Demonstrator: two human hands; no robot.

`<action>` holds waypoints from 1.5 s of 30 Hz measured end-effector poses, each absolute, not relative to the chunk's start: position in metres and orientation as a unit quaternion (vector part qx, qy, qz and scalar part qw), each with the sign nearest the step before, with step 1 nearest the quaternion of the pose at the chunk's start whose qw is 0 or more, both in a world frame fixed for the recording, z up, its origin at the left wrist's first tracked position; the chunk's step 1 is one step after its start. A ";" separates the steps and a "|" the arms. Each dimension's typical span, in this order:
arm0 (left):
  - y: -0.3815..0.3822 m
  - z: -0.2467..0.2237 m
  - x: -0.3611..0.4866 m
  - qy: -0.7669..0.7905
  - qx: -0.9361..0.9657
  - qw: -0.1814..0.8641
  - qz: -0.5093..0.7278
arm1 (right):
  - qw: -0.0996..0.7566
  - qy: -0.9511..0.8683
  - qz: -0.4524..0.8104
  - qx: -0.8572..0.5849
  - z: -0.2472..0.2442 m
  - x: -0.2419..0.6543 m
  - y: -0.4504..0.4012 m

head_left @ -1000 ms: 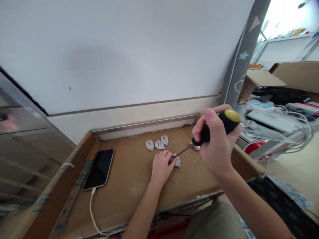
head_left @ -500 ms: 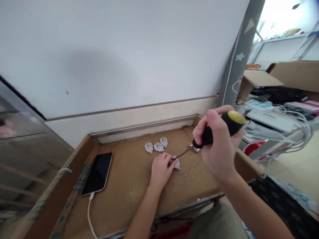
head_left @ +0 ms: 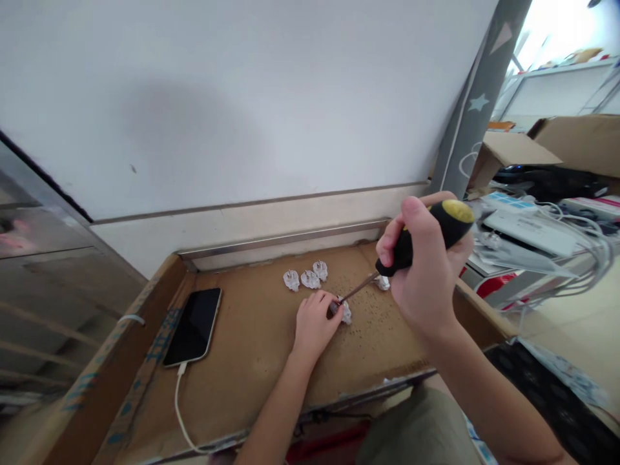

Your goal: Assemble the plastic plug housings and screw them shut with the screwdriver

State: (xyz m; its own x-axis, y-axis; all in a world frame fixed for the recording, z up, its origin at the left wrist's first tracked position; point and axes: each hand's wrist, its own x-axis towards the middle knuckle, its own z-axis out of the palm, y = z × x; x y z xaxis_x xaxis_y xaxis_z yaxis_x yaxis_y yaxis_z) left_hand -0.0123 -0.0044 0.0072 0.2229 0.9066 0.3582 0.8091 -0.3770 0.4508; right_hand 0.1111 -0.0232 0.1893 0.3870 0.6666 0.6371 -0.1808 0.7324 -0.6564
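Note:
My right hand (head_left: pixel 429 265) is wrapped round the black and yellow handle of a screwdriver (head_left: pixel 404 248). Its shaft slants down to the left, and the tip meets a small white plug part (head_left: pixel 345 314) lying on the cardboard. With fingers closed, my left hand (head_left: pixel 317 320) pins that plug part from its left side and partly hides it. Behind my hands sit three similar white plug parts (head_left: pixel 310 279) with metal prongs pointing up. One more white plug part (head_left: pixel 382 282) lies to the right, partly behind the screwdriver and my right hand.
A phone (head_left: pixel 194 326) with a white charging cable (head_left: pixel 178 407) lies on the left of the cardboard-lined tray (head_left: pixel 242 374). Small dark specks dot the cardboard near the plug parts. At right, a cardboard box (head_left: pixel 576 145) and white cables (head_left: pixel 608 258) crowd a side surface.
The view has shifted slightly, so the tray sits a little higher in the picture. Both hands keep their grip, and the screwdriver tip stays at the plug part.

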 end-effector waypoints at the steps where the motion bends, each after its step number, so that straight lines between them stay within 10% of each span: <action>1: -0.005 0.007 -0.012 0.555 0.775 0.085 0.291 | 0.796 -0.483 0.267 -0.249 0.189 0.111 -0.023; 45: -0.011 0.012 -0.012 0.576 0.748 0.117 0.308 | 0.791 -0.462 0.256 -0.309 0.188 0.103 -0.011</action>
State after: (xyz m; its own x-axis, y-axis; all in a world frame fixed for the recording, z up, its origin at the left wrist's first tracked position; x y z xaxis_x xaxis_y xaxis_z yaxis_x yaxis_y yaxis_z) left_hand -0.0118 -0.0110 0.0123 0.1457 0.9338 0.3268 0.7899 -0.3087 0.5299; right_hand 0.1031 -0.0111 0.1876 0.4414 0.6903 0.5733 -0.1188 0.6783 -0.7252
